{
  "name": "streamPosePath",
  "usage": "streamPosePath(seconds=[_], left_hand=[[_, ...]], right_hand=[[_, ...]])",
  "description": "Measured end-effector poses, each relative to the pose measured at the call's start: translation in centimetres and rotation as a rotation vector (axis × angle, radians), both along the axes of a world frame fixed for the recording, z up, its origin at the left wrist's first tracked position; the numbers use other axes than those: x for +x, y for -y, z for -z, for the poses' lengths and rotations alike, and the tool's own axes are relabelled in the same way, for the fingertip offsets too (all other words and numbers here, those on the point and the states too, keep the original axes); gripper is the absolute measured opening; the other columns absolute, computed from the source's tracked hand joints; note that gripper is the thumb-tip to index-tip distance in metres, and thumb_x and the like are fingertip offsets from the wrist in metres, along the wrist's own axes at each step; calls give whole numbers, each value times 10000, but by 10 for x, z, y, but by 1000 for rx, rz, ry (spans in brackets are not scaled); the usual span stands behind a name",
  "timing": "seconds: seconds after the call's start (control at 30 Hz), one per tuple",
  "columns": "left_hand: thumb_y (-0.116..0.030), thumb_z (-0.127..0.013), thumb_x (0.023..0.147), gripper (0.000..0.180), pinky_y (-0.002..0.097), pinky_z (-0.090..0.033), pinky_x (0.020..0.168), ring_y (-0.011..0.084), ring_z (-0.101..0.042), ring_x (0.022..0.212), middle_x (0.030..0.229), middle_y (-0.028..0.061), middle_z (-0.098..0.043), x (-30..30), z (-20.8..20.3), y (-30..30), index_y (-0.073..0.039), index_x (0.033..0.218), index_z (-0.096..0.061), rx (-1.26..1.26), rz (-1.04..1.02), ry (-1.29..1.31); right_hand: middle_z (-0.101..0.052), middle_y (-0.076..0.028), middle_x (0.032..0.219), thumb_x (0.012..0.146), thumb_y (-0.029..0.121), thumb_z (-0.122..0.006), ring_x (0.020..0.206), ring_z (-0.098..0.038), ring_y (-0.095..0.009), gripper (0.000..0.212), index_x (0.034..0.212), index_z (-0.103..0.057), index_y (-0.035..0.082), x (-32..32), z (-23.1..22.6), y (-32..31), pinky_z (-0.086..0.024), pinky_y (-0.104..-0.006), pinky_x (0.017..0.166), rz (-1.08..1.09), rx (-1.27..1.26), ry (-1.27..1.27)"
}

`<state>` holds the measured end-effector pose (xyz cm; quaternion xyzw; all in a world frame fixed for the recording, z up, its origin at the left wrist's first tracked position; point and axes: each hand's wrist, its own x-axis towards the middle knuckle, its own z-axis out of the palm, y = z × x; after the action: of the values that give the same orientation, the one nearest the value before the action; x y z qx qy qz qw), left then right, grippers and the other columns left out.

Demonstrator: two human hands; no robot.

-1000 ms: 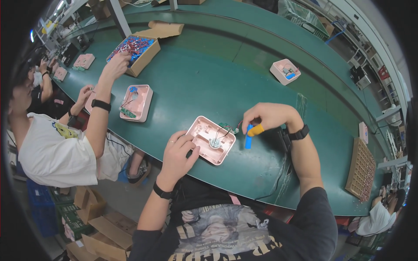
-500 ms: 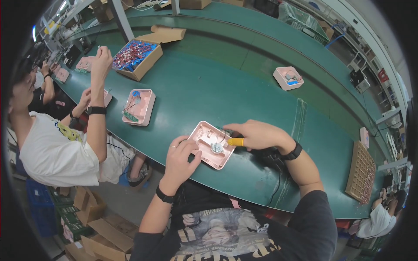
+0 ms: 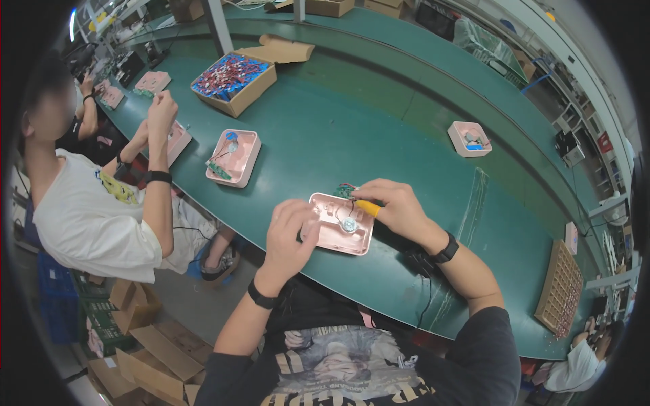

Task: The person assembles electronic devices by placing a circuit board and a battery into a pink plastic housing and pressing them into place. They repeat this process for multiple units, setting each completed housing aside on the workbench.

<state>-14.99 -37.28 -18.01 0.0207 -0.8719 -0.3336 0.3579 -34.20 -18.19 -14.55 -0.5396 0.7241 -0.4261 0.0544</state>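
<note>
A pink plastic housing lies open side up on the green bench in front of me, with a round silver disc part inside. My left hand grips its left side, thumb near the rim and fingers curled. At the far rim, my right hand, with a yellow finger cot, has its fingertips closed on thin wires. Those wires run to a small green circuit board just beyond the rim. The fingers partly cover the wires.
Left of me stands another pink housing with wires and a board; a third sits far right. A cardboard box holds many wired parts. A divided brown tray is at the right. A co-worker works at my left.
The pink housing has turned slightly, and the green circuit board now shows beyond its far rim. My right fingers have drawn together at the wires. The whole view has shifted a little.
</note>
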Motion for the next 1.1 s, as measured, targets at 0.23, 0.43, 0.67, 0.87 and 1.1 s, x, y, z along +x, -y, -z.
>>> streamPosePath(seconds=[0.23, 0.43, 0.67, 0.87, 1.1], left_hand=[[-190, -671, 980, 294, 473, -514, 1039, 382, -653, 1186, 1190, 170, -719, -46, -6, 19, -5, 1200, -731, 57, 53, 292], [-225, -651, 998, 330, 447, -539, 1007, 368, -685, 1138, 1139, 168, -744, -60, -21, 28, 9, 1214, -738, 111, 75, 565], [-188, -688, 971, 351, 426, -563, 962, 372, -710, 1067, 1162, 202, -743, -60, -21, 31, 16, 1254, -722, 363, 201, 600], [-215, -750, 918, 525, 470, -528, 993, 397, -660, 1130, 1257, 218, -689, -8, -26, 5, -1, 1384, -634, 115, 22, 418], [-204, -755, 873, 628, 491, -468, 1055, 395, -623, 1177, 1260, 189, -673, 10, 0, -15, -23, 1449, -581, 141, -140, 358]], right_hand=[[-786, -113, 1091, 899, 67, -810, 888, -747, -263, 201, 1100, -807, 45, -8, 5, -2, -596, -344, 765, -24, 35, -9], [-785, -116, 1046, 922, 121, -802, 876, -740, -281, 209, 1121, -801, 58, -8, 2, 4, -593, -383, 766, 22, 33, -121], [-780, -127, 1043, 915, 151, -804, 936, -731, -307, 212, 1112, -804, 74, -1, 1, 6, -581, -399, 833, 51, 165, 15], [-767, -118, 989, 877, 130, -810, 945, -721, -305, 214, 1083, -812, 69, -11, 4, -3, -581, -398, 825, 96, 201, -151], [-712, -112, 969, 861, 107, -780, 882, -697, -313, 157, 1001, -784, 35, 1, -16, -5, -583, -418, 785, 116, 292, -409]])
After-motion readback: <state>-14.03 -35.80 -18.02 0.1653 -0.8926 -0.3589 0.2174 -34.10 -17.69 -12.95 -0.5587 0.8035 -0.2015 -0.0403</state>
